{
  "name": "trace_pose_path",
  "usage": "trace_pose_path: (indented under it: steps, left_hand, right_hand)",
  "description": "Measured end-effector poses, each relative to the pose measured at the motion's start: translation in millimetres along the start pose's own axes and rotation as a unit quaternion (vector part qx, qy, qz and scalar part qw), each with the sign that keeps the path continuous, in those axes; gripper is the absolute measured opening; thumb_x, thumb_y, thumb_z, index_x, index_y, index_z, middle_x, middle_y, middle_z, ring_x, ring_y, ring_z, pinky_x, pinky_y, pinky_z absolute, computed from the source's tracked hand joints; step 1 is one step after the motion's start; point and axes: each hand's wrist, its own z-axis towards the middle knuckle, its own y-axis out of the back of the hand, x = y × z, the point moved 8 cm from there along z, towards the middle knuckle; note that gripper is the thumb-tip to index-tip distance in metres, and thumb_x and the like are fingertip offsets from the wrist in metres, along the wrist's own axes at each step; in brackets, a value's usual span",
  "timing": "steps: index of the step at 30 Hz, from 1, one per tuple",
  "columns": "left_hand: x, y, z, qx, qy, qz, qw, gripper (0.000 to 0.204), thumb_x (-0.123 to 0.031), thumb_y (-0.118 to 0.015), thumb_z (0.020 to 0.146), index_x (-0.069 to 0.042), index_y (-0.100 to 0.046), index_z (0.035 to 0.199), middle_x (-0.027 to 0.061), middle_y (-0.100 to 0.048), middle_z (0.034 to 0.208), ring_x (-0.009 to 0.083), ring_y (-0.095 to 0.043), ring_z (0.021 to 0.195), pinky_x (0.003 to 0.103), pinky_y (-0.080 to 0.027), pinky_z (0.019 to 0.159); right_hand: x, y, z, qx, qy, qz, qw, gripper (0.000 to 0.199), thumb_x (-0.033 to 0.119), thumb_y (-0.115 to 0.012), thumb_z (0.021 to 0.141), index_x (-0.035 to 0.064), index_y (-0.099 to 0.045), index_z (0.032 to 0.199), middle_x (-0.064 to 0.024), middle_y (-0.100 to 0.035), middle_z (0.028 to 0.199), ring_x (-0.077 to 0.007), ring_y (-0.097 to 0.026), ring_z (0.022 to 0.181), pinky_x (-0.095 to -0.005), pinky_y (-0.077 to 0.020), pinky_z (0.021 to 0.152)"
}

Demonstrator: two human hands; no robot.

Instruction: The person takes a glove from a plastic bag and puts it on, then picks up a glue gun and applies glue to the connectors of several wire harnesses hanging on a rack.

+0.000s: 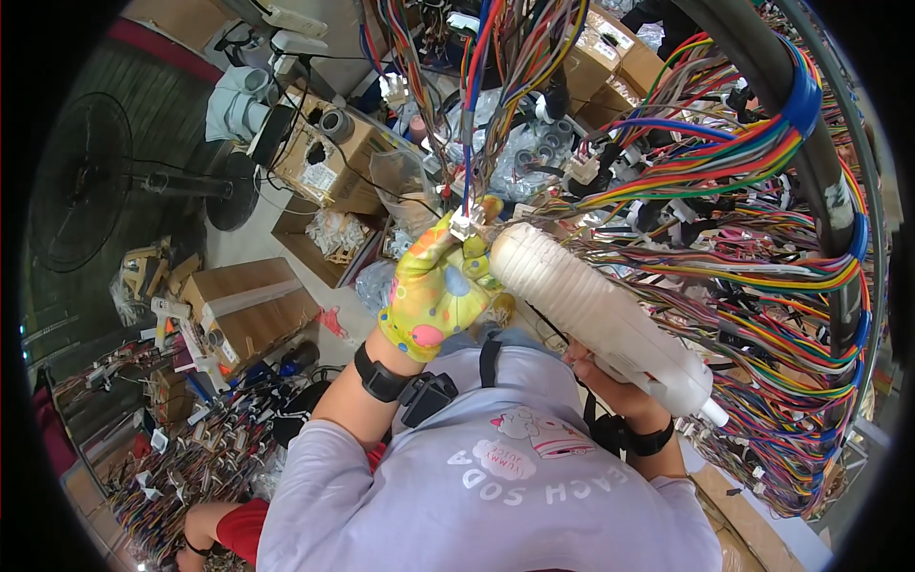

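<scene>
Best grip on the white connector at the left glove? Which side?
I'd pinch the white connector by its sides, from the picture's lower left, as the gloved left hand does: it's small and blocky, wires run up from it, and the white tool appears close at lower right.

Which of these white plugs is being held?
The white plug in the gloved left hand, below the blue and red wires; other white plugs hang or lie untouched.
</scene>
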Motion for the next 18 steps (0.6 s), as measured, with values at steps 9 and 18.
trace_pose_path:
  steps: [9,18]
  left_hand:
    - [0,-2,3,0.027,0.015,-0.052,0.998,0.042,-0.025,-0.054,0.088,0.002,-0.053,0.121,0.0162,-0.060,0.114,0.0298,-0.059,0.103,0.047,-0.044,0.093]
    - [-4,6,2,-0.030,-0.016,0.014,0.999,0.043,-0.025,-0.053,0.088,0.002,-0.053,0.121,0.0174,-0.060,0.113,0.0305,-0.058,0.104,0.047,-0.042,0.094]
  right_hand:
    - [-5,4,-4,-0.017,-0.021,-0.004,1.000,0.035,-0.004,-0.061,0.079,0.0001,-0.050,0.112,-0.0069,-0.056,0.086,-0.0170,-0.056,0.080,-0.0333,-0.0512,0.073]
    - [-7,3,-1,-0.060,-0.061,0.146,0.986,0.030,-0.006,-0.059,0.078,-0.0004,-0.052,0.107,-0.0076,-0.056,0.084,-0.0172,-0.056,0.078,-0.0326,-0.0512,0.073]
